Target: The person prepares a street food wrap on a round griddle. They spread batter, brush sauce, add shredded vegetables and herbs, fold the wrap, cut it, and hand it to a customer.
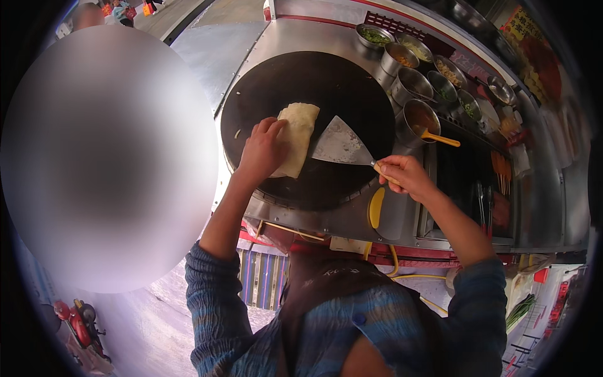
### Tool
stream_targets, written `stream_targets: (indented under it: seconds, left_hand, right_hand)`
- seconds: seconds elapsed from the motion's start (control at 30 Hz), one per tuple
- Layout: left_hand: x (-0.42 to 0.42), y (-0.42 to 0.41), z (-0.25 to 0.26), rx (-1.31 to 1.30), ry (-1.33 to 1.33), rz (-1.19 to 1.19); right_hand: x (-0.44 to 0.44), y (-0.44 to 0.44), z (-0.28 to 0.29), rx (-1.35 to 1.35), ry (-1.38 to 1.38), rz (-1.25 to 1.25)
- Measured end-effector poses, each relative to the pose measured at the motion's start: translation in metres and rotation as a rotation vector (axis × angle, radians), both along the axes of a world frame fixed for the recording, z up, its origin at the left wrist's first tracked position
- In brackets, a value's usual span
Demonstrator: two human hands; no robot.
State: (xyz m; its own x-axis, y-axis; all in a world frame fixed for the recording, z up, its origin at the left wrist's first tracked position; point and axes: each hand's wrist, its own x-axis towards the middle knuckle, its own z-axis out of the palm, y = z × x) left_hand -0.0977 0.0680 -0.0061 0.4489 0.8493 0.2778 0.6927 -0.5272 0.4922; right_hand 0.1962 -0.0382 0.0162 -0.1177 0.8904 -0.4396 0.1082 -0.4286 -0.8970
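A folded pale crepe lies on the round black griddle, its long side running roughly toward me. My left hand grips the crepe's left edge with curled fingers; the thumb is hard to make out. In my right hand is the wooden handle of a broad triangular metal scraper. Its wide blade lies just right of the crepe, low over the griddle or touching it. The blade looks stained.
Metal bowls of chopped greens and other fillings line the back right. A sauce pot with a yellow-handled utensil stands beside the griddle. Nearer me is a yellow-edged plastic scraper. Tongs and skewers lie at right.
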Motion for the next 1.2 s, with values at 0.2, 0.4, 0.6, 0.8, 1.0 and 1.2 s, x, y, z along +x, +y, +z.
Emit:
stream_targets:
  seconds: [0.2,0.4,0.6,0.8,1.0,1.2]
  left_hand:
    - [0.008,0.021,-0.006,-0.068,-0.089,0.021]
    - [0.058,-0.021,0.013,-0.082,-0.118,-0.135]
    - [0.163,-0.113,0.033,0.018,-0.177,-0.408]
    - [0.213,-0.165,-0.062,-0.087,-0.132,-0.283]
    - [0.233,-0.201,-0.096,-0.012,0.109,0.141]
    - [0.245,-0.197,-0.105,-0.001,0.239,0.205]
  right_hand:
    - [-0.054,0.037,-0.029,0.031,0.132,0.012]
    - [0.008,-0.028,-0.022,0.094,0.186,0.001]
    - [0.121,-0.146,0.032,0.005,-0.04,-0.128]
    - [0.163,-0.183,-0.031,-0.12,0.016,-0.054]
    - [0.175,-0.154,-0.071,-0.073,-0.084,0.192]
    - [0.191,-0.177,-0.124,0.652,-0.65,0.191]
